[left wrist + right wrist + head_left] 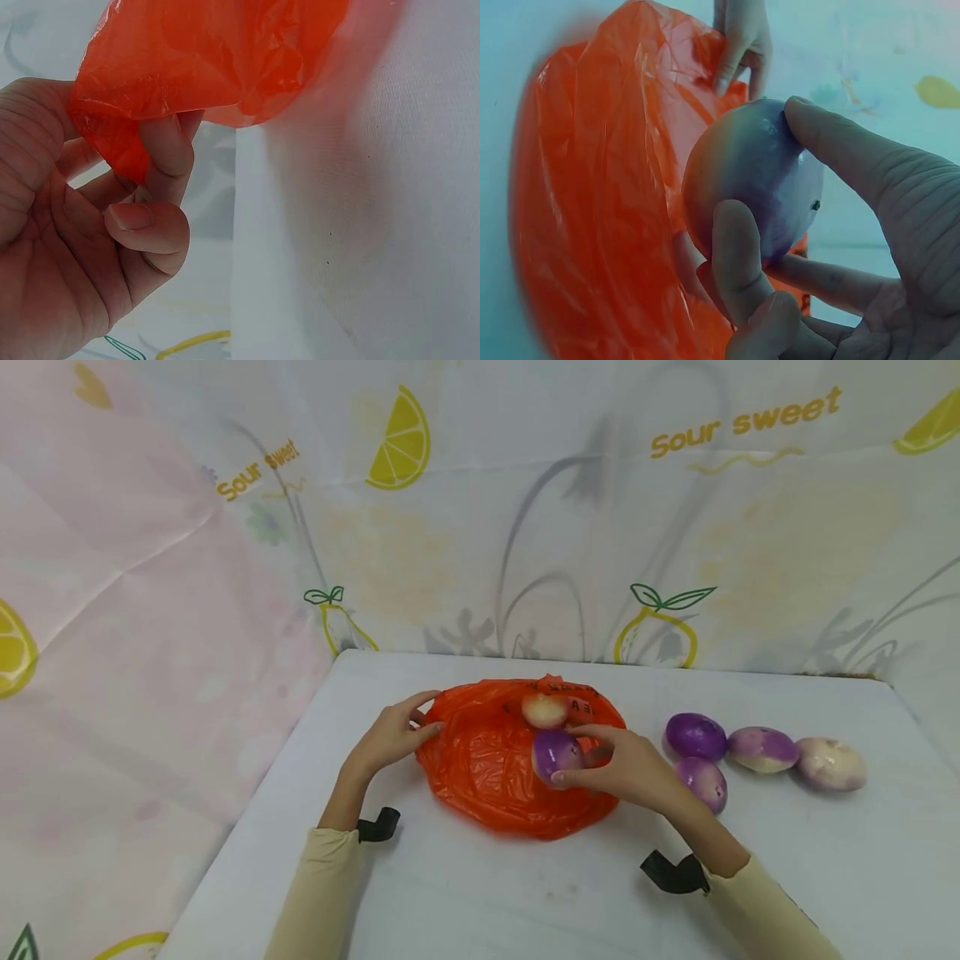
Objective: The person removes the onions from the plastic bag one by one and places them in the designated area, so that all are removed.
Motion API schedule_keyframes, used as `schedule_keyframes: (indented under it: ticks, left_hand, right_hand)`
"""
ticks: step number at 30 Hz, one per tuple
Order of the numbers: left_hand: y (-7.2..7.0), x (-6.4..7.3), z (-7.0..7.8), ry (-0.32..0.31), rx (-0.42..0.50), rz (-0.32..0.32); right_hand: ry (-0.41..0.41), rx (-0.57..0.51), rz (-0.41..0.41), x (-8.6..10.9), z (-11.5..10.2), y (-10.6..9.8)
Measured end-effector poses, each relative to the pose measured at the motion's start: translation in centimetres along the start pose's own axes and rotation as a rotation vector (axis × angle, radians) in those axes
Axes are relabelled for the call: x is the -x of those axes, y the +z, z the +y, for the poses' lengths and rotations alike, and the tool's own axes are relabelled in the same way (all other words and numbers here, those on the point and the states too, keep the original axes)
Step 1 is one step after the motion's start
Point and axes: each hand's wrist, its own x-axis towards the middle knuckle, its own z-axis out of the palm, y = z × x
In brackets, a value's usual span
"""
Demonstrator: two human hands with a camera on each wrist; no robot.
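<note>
A red plastic bag point(480, 768) lies spread on the table, its opening facing up. My left hand point(390, 735) pinches the bag's left edge; in the left wrist view the thumb and fingers point(166, 146) grip the thin red film. Over the right part of the bag, my right hand point(626, 766) holds a glossy purple and white turnip point(557, 757) between thumb and fingers. The right wrist view shows this turnip point(754, 180) close up, beside the bag point(607, 187). Another, paler turnip point(545, 711) rests at the bag's far side, just behind the held one.
Several turnips sit in a cluster right of the bag, among them a deep purple one point(696, 736) and a mostly white one point(830, 765). The white table point(465, 893) meets a lemon-printed cloth point(480, 527) at the back and left. Each wrist has a black strap piece point(380, 825).
</note>
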Motion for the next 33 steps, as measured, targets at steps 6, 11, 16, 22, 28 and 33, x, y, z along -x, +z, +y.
schedule_keyframes:
  ticks: [6, 11, 16, 22, 28, 33]
  left_hand:
    - [0.0, -0.1, 0.0, -0.001, 0.001, -0.007]
    - [0.1, 0.0, 0.0, -0.01, 0.004, -0.007]
    - [0.3, -0.1, -0.2, -0.015, 0.007, -0.012]
    - [0.3, -0.1, -0.2, -0.011, 0.003, -0.007]
    - [0.2, -0.2, 0.0, -0.015, -0.007, -0.008]
    - [0.3, -0.3, 0.0, -0.026, -0.004, -0.013]
  right_hand:
    - [0.051, 0.004, 0.008, 1.3, 0.8, -1.6]
    - [0.105, -0.028, -0.026, 2.2, 1.2, -2.7]
    - [0.105, -0.028, -0.023, 3.1, 1.9, -3.6]
    - [0.068, -0.032, -0.002, 4.2, 2.9, -4.8]
    - [0.052, 0.051, 0.019, 5.1, 4.0, -6.3]
    - [0.081, 0.076, 0.009, 5.9, 4.8, -7.6]
